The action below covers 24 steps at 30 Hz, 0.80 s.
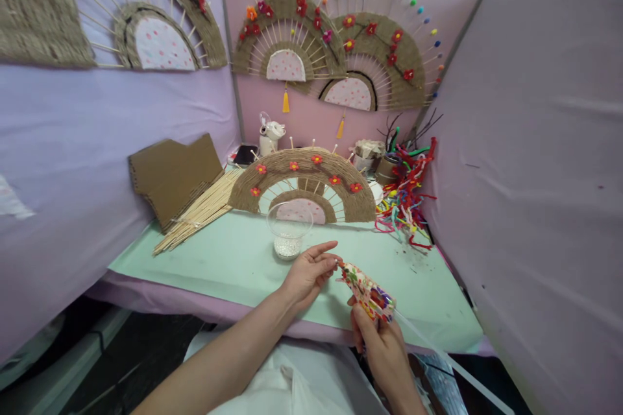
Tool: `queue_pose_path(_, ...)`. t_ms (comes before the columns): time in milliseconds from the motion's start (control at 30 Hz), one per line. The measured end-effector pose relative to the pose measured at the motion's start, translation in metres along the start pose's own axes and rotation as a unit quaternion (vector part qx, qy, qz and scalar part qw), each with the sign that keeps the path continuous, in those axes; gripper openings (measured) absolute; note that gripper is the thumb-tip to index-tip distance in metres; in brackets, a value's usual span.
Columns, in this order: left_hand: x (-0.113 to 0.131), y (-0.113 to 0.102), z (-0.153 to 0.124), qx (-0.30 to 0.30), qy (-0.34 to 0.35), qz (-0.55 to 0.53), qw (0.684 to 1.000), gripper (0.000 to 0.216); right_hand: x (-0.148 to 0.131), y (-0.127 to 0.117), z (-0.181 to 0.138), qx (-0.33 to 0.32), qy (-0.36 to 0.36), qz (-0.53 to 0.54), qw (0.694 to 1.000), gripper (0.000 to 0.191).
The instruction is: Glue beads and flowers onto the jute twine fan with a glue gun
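Observation:
My right hand [382,345] is wrapped around a flower-patterned hot glue gun [366,290], its nozzle aimed up and to the left. A long whitish glue stick [450,361] sticks out of the gun's back end. Thumb and index finger of my left hand [306,277] are pinched right at the nozzle; a tiny item seems to be between them, too small to name. Just beyond my left hand stands a transparent cup [289,225] with small white beads [288,248] at its bottom. Behind the cup, a twine-wrapped fan [246,196] with red flowers stands upright.
Left on the table lie a bundle of thin sticks [207,209] and brown cardboard [176,172]. Colourful pipe cleaners [411,191] are heaped at the right. A white figurine [270,137] stands at the back. More fans [287,29] hang on the pink back panel [311,118].

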<state>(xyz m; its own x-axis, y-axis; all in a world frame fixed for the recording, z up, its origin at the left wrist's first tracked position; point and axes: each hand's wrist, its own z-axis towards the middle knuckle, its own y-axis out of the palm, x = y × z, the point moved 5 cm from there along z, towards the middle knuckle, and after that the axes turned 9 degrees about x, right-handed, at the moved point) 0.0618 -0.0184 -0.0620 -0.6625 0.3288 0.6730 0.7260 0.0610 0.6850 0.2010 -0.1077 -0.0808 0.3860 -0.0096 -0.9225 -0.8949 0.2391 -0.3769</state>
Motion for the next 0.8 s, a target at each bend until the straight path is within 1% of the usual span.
queue_pose_path(133, 0.0001, 0.0001, -0.0002, -0.002, 0.002, 0.0, 1.0, 0.046, 0.0001, 0.0007, 0.0006, 0.0, -0.001, -0.007, 1.0, 0.047)
queue_pose_path(600, 0.0002, 0.001, -0.0016, 0.001, -0.002, 0.004, 1.0, 0.046, -0.0021, 0.0022, -0.0012, -0.002, 0.023, 0.017, 1.0, 0.049)
queue_pose_path(800, 0.0014, 0.0021, -0.0025, 0.01, -0.001, 0.006, 1.0, 0.046, -0.0049, 0.0007, -0.0012, 0.005, 0.025, 0.009, 1.0, 0.05)
